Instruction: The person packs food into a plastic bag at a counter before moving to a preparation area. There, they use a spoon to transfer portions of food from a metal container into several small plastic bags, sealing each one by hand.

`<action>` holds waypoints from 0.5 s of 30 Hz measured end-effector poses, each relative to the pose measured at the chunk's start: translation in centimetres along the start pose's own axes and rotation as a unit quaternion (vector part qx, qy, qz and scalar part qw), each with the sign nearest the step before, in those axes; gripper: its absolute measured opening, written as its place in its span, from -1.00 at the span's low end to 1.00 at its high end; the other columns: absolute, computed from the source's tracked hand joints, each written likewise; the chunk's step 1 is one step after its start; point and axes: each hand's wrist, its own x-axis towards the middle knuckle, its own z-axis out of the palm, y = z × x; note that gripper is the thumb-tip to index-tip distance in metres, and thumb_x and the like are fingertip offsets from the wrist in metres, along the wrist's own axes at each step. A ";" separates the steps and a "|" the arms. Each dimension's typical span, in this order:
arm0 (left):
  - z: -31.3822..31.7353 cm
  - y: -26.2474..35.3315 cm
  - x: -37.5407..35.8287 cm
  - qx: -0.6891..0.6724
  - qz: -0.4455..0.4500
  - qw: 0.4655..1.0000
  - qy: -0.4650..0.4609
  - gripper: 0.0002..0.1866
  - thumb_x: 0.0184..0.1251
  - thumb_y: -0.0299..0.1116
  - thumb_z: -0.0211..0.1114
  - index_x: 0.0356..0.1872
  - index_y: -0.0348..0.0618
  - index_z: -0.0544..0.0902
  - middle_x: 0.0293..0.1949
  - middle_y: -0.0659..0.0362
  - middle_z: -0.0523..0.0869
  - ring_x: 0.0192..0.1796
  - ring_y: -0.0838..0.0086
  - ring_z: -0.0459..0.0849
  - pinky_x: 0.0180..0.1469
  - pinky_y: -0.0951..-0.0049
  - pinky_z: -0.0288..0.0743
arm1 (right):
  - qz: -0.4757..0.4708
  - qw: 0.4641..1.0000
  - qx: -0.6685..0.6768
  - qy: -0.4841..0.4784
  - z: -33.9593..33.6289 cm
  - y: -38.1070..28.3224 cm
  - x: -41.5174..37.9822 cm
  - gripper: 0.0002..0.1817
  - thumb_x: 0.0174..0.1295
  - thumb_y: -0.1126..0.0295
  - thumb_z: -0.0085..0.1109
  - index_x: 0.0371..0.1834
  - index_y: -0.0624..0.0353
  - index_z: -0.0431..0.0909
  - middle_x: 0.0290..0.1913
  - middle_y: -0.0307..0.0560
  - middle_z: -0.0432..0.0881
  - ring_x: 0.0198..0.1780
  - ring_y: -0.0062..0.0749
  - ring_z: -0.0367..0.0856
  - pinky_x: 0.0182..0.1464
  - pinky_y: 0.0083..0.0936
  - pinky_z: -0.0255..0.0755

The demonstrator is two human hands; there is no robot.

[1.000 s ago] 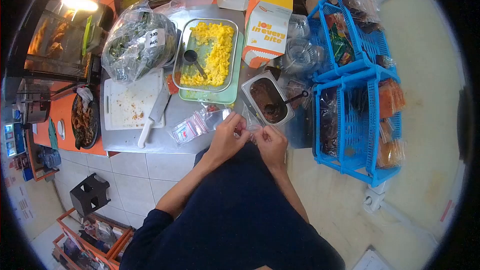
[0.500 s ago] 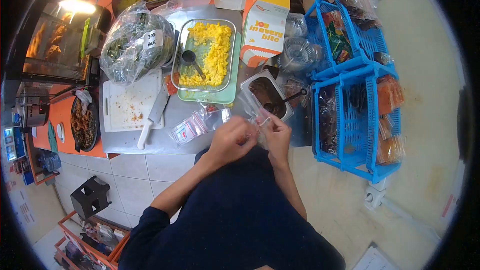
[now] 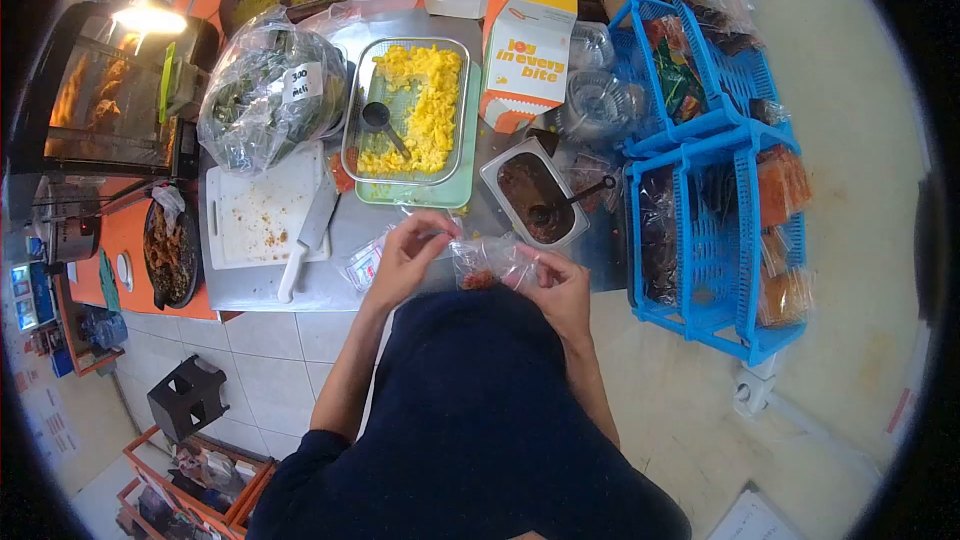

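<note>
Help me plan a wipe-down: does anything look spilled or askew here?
Mildly: brownish crumbs litter the white rectangular cutting board, and a white-handled metal knife lies slanted over its right side, handle jutting past the near edge. Both look untidy, though perhaps just mid-use.

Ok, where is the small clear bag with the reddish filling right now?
In the head view, the small clear bag is just below centre, between the left hand and right hand, down-left of the metal container.
</note>
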 end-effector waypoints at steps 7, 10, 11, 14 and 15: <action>4.6 7.4 0.1 0.308 0.011 0.905 -0.293 -0.41 0.33 -0.09 0.47 0.24 -0.28 0.60 0.16 -0.14 0.72 0.19 0.01 0.72 0.29 0.19 0.54 | -0.184 0.961 -0.135 -0.155 -0.1 -1.3 -0.7 -0.60 -0.02 0.43 0.61 -0.03 0.07 0.83 -0.44 -0.23 0.51 -0.40 -0.50 0.44 -0.34 -0.50 0.35; 5.1 6.3 0.4 0.311 -0.015 0.903 -0.295 -0.39 0.35 -0.05 0.46 0.25 -0.30 0.60 0.09 -0.19 0.75 0.09 -0.06 0.75 0.21 0.15 0.59 | -0.196 0.960 -0.131 -0.153 -0.6 -1.3 -0.4 -0.65 -0.01 0.44 0.58 -0.08 0.08 0.83 -0.45 -0.21 0.51 -0.40 -0.47 0.47 -0.32 -0.48 0.37; 5.0 6.3 0.5 0.312 -0.015 0.902 -0.299 -0.39 0.35 -0.05 0.46 0.25 -0.30 0.60 0.09 -0.19 0.75 0.09 -0.06 0.75 0.21 0.15 0.59 | -0.184 0.963 -0.128 -0.151 -0.8 -1.2 -0.4 -0.66 0.00 0.44 0.58 -0.09 0.07 0.83 -0.45 -0.21 0.51 -0.40 -0.46 0.47 -0.32 -0.47 0.37; 5.0 6.1 0.5 0.293 -0.039 0.902 -0.314 -0.42 0.38 -0.06 0.45 0.23 -0.30 0.61 0.05 -0.18 0.76 0.06 -0.03 0.77 0.19 0.17 0.59 | -0.144 0.963 -0.167 -0.154 -1.4 -1.5 -0.6 -0.63 0.00 0.42 0.59 -0.05 0.06 0.82 -0.46 -0.23 0.49 -0.42 -0.46 0.45 -0.33 -0.47 0.36; 5.0 6.2 0.5 0.295 -0.062 0.901 -0.311 -0.43 0.37 -0.08 0.46 0.23 -0.30 0.62 0.06 -0.17 0.76 0.08 0.00 0.77 0.19 0.18 0.59 | -0.143 0.963 -0.167 -0.154 -1.3 -1.7 -0.8 -0.63 0.00 0.42 0.59 -0.05 0.06 0.82 -0.46 -0.23 0.49 -0.42 -0.46 0.45 -0.33 -0.47 0.36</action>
